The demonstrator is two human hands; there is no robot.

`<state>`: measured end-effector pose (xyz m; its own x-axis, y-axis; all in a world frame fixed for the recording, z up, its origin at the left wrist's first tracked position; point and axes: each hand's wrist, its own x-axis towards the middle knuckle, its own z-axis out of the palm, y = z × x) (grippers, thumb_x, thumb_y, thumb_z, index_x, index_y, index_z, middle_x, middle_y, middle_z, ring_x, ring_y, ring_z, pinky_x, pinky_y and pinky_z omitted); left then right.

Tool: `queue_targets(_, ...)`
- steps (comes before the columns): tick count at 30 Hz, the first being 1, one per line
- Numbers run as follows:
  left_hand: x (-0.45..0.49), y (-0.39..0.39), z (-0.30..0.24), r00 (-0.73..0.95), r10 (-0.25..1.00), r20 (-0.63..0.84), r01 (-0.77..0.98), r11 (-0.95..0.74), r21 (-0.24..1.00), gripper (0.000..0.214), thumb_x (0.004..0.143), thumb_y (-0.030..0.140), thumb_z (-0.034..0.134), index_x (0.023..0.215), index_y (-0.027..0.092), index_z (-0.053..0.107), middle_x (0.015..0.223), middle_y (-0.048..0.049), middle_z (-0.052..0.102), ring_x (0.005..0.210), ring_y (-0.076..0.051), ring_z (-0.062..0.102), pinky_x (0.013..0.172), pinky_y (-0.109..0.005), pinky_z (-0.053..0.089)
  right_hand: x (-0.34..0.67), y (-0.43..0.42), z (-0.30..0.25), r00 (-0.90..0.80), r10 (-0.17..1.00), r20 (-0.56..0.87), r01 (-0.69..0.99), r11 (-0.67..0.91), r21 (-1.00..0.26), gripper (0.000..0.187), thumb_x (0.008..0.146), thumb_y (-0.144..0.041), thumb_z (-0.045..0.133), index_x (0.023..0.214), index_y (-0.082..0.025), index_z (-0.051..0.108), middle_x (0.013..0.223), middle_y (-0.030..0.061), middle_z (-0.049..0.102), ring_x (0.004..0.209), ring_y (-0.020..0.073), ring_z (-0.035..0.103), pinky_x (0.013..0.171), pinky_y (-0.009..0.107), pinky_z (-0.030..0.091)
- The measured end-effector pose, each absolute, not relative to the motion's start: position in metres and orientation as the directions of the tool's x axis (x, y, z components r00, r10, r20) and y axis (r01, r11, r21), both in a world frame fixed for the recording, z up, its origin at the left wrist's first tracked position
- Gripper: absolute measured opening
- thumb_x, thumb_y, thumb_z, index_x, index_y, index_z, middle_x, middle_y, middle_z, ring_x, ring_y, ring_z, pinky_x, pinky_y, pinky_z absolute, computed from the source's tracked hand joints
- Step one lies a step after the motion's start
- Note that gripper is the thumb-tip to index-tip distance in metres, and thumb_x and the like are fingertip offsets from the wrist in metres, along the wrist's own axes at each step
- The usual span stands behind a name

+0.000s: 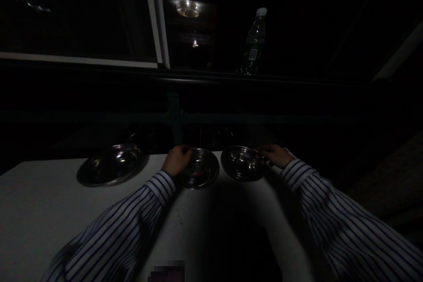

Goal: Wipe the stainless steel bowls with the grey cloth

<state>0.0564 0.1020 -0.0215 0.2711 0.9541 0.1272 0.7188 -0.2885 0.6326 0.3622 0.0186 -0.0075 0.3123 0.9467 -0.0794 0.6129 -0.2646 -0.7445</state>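
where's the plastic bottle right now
In the head view, the clear plastic bottle is right of centre in the upper part, by the dark ledge beyond the white table, higher in the picture than the right hand's metal bowl.

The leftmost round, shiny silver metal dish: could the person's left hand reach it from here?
Probably yes: nothing seems to stand between the left hand and that leftmost dish. The hand would likely first leave the rim of the middle round silver metal dish.
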Motion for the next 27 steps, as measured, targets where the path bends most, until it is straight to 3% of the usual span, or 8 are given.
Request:
queue_targets(5, 0.109, 0.107, -0.019, 0.470, 0.880, 0.074, 0.743, -0.440, 0.504, 0.036, 0.084, 0.031, 0.036, 0.097, 0.018, 0.067, 0.099, -0.0092, 0.070, 0.092, -0.021, 0.064, 0.076, -0.027, 0.045, 0.395, 0.020, -0.023, 0.418, 0.900, -0.123, 0.617, -0.381, -0.689, 0.021, 0.086, -0.014, 0.045, 0.095, -0.008, 0.063, 0.087, 0.0087, 0.068, 0.072, 0.0120, 0.062, 0.069, 0.025, 0.049)
queue_targets(9, 0.143, 0.112, -0.019, 0.551, 0.835, 0.017, 0.763, -0.512, 0.395, 0.035, 0.084, 0.031, 0.035, 0.098, 0.019, 0.065, 0.103, -0.0121, 0.068, 0.096, -0.025, 0.062, 0.080, -0.034, 0.044, 0.411, 0.027, -0.040, 0.432, 0.889, -0.152, 0.633, -0.420, -0.651, 0.018, 0.087, -0.025, 0.051, 0.091, -0.011, 0.061, 0.093, 0.0048, 0.065, 0.086, 0.0146, 0.061, 0.081, 0.035, 0.047)
queue_targets(13, 0.166, 0.117, -0.024, 0.571, 0.821, -0.012, 0.784, -0.541, 0.306, 0.039, 0.085, 0.032, 0.030, 0.099, 0.015, 0.062, 0.105, -0.0195, 0.065, 0.100, -0.033, 0.060, 0.085, -0.048, 0.040, 0.416, 0.031, -0.053, 0.380, 0.898, -0.220, 0.635, -0.426, -0.644, 0.024, 0.087, -0.033, 0.051, 0.084, -0.012, 0.061, 0.084, 0.0021, 0.064, 0.079, 0.0141, 0.060, 0.076, 0.034, 0.048)
queue_targets(18, 0.181, 0.119, -0.030, 0.591, 0.805, -0.049, 0.785, -0.561, 0.262, 0.036, 0.083, 0.031, 0.033, 0.101, 0.013, 0.059, 0.102, -0.0210, 0.066, 0.101, -0.034, 0.059, 0.093, -0.055, 0.029, 0.414, 0.032, -0.062, 0.351, 0.885, -0.306, 0.574, -0.461, -0.677, 0.028, 0.089, -0.035, 0.048, 0.081, -0.011, 0.059, 0.069, -0.0013, 0.060, 0.060, 0.0090, 0.057, 0.061, 0.026, 0.048)
queue_targets(21, 0.186, 0.119, -0.030, 0.589, 0.806, -0.062, 0.788, -0.556, 0.265, 0.038, 0.083, 0.031, 0.032, 0.105, 0.012, 0.056, 0.104, -0.0216, 0.065, 0.102, -0.033, 0.058, 0.094, -0.056, 0.026, 0.414, 0.032, -0.066, 0.363, 0.870, -0.334, 0.519, -0.486, -0.703, 0.027, 0.089, -0.035, 0.046, 0.082, -0.011, 0.058, 0.066, -0.0023, 0.057, 0.053, 0.0069, 0.053, 0.054, 0.022, 0.046)
queue_targets(27, 0.190, 0.120, -0.028, 0.552, 0.829, -0.088, 0.800, -0.497, 0.337, 0.040, 0.083, 0.032, 0.031, 0.110, 0.011, 0.053, 0.109, -0.0216, 0.063, 0.102, -0.032, 0.059, 0.089, -0.048, 0.036, 0.415, 0.031, -0.069, 0.395, 0.854, -0.340, 0.449, -0.502, -0.739, 0.022, 0.089, -0.031, 0.048, 0.084, -0.011, 0.057, 0.066, -0.0032, 0.055, 0.050, 0.0053, 0.050, 0.048, 0.019, 0.044)
